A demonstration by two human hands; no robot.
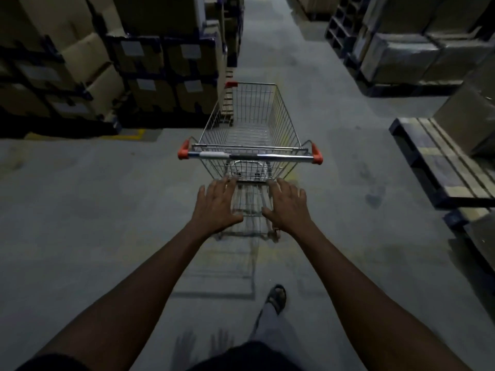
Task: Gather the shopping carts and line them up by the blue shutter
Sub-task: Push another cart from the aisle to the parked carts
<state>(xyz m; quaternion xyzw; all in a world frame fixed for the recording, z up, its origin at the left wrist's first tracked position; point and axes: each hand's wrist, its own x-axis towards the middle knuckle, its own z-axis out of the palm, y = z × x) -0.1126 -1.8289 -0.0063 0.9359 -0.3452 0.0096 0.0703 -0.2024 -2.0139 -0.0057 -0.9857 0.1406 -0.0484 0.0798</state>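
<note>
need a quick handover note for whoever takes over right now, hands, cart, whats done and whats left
Left hand: open, fingers spread, short of the handle, holding nothing.
Right hand: the same, open and empty.
Shopping cart: one, empty, in the aisle straight ahead, its handle bar facing you, between stacked boxes on the left and a pallet on the right.
Done: nothing that shows; no blue shutter or lined-up carts in view.
Left: grip the handle, push this cart to the shutter, line it up, fetch any others.

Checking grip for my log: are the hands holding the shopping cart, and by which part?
Nothing is held. The left hand and right hand are open with fingers spread, short of the shopping cart's handle bar.
</note>
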